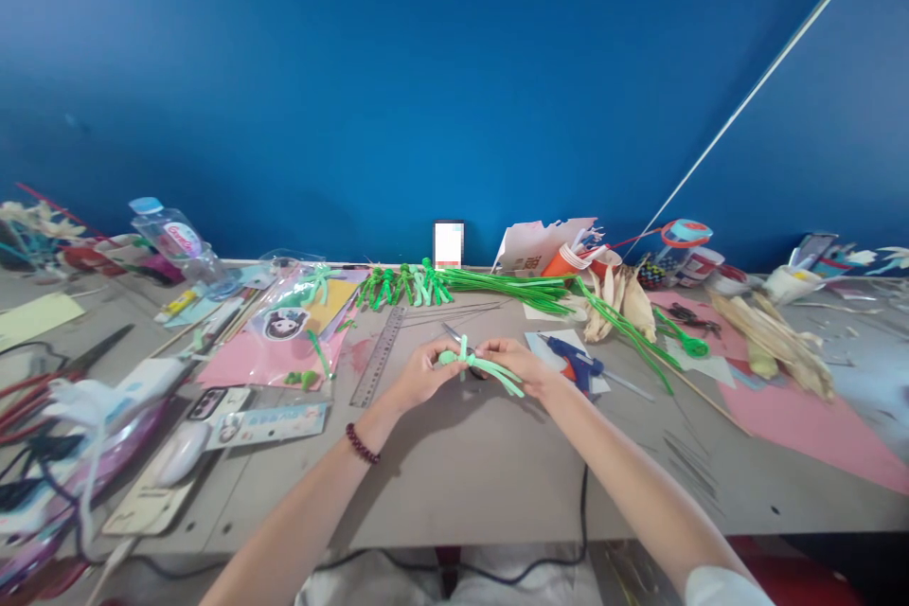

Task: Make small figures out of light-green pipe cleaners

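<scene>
**Both hands on pale green pipe-cleaner piece, centre of table**

Left hand (420, 373) is closed around the left end of a pale green pipe-cleaner piece (477, 365), fingers pinched on it. Right hand (517, 362) is closed on the same piece from the right, with loose strands trailing down-right past the fingers. The piece is held just above the grey table (469, 464), centre, approx. midway between near and far edge. A dark bead bracelet (362, 444) sits on the left wrist.

Surroundings, L to R:
- Clear ruler (379, 356) lies flat just left of the left hand.
- Pink sheet (280, 358) w/ plastic packets further left; scissors (96, 350) near the left edge.
- Plastic bottle (174, 241) lies tilted at far left.
- Row of finished green pipe-cleaner figures (404, 285) at far centre, w/ a bundle of green stems (507, 287) beside them, to the right.
- Blue glue gun (572, 358) just right of the right hand (not touching it).
- Dried husks (771, 341) and orange paper cups (568, 260) on the right side.

Blue wall behind the table.
</scene>
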`<state>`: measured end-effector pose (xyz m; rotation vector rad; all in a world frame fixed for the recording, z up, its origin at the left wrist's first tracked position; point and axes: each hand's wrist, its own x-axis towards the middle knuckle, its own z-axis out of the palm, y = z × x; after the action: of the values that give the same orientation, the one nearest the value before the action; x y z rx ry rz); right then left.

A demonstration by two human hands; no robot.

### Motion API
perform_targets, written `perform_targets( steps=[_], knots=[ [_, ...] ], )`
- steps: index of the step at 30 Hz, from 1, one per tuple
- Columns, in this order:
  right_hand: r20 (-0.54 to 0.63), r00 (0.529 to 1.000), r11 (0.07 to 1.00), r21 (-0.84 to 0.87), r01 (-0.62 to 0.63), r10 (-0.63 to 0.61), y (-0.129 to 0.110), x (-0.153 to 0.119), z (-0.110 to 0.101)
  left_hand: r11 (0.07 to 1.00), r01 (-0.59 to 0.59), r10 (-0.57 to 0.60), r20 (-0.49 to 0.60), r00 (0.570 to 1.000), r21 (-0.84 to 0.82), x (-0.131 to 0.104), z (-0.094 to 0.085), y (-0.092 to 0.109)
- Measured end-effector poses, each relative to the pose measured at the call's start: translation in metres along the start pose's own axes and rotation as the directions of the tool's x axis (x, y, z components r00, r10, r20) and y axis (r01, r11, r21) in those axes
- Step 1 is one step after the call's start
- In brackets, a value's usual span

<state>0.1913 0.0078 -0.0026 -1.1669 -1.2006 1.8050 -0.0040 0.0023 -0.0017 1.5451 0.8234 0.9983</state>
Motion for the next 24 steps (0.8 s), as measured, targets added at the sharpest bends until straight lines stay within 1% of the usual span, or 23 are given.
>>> perform_targets(
  steps=[1, 3, 5, 7, 9, 11, 13, 15, 17, 19, 20, 21, 23, 24],
  knots=[
    [0.053, 0.998, 0.997, 0.064, -0.030, 0.027, 0.000, -0.001, -0.001, 0.998, 0.021, -0.022, -0.011, 1.000, -0.061, -0.001, 0.002, 0.000],
    [0.125, 0.992, 0.987, 0.152, -0.049, 0.030, 0.001, -0.003, 0.001, 0.981, 0.058, -0.065, -0.030, 0.997, -0.183, -0.003, 0.005, 0.001],
    [0.147, 0.989, 0.982, 0.187, -0.025, -0.002, 0.003, -0.005, 0.007, 0.954, 0.078, -0.094, -0.040, 0.995, -0.291, -0.004, 0.008, 0.001],
    [0.111, 0.993, 0.977, 0.210, 0.021, -0.045, 0.007, -0.006, 0.016, 0.931, 0.080, -0.116, -0.081, 0.990, -0.357, -0.004, 0.011, 0.001],
    [-0.009, 0.995, 0.970, 0.224, 0.099, -0.100, 0.013, -0.004, 0.027, 0.930, 0.065, -0.136, -0.173, 0.975, -0.362, -0.004, 0.013, 0.000],
    [-0.162, 0.976, 0.965, 0.193, 0.179, -0.149, 0.019, -0.002, 0.038, 0.950, 0.051, -0.143, -0.283, 0.948, -0.309, -0.004, 0.014, -0.001],
    [-0.281, 0.936, 0.965, 0.089, 0.245, -0.212, 0.025, 0.000, 0.047, 0.979, 0.064, -0.133, -0.369, 0.920, -0.194, -0.004, 0.015, -0.001],
    [-0.370, 0.882, 0.954, -0.049, 0.295, -0.292, 0.030, 0.000, 0.052, 0.994, 0.102, -0.110, -0.431, 0.896, -0.042, -0.005, 0.017, -0.001],
    [-0.414, 0.822, 0.920, -0.200, 0.336, -0.390, 0.032, -0.003, 0.054, 0.986, 0.139, -0.082, -0.465, 0.882, 0.089, -0.006, 0.018, 0.000],
    [-0.397, 0.755, 0.841, -0.391, 0.375, -0.521, 0.032, -0.006, 0.053, 0.976, 0.150, -0.058, -0.477, 0.877, 0.157, -0.007, 0.019, 0.000],
    [-0.361, 0.715, 0.769, -0.508, 0.388, -0.599, 0.031, -0.008, 0.052, 0.973, 0.149, -0.047, -0.476, 0.878, 0.178, -0.007, 0.019, 0.000],
    [-0.310, 0.666, 0.672, -0.627, 0.393, -0.679, 0.029, -0.009, 0.050, 0.969, 0.144, -0.035, -0.469, 0.883, 0.199, -0.007, 0.019, -0.001],
    [-0.161, 0.559, 0.422, -0.825, 0.376, -0.813, 0.024, -0.012, 0.045, 0.960, 0.114, 0.010, -0.436, 0.900, 0.255, -0.007, 0.018, -0.001],
    [-0.076, 0.517, 0.294, -0.888, 0.354, -0.852, 0.021, -0.013, 0.042, 0.952, 0.092, 0.038, -0.413, 0.910, 0.291, -0.007, 0.017, -0.002]
  ],
)
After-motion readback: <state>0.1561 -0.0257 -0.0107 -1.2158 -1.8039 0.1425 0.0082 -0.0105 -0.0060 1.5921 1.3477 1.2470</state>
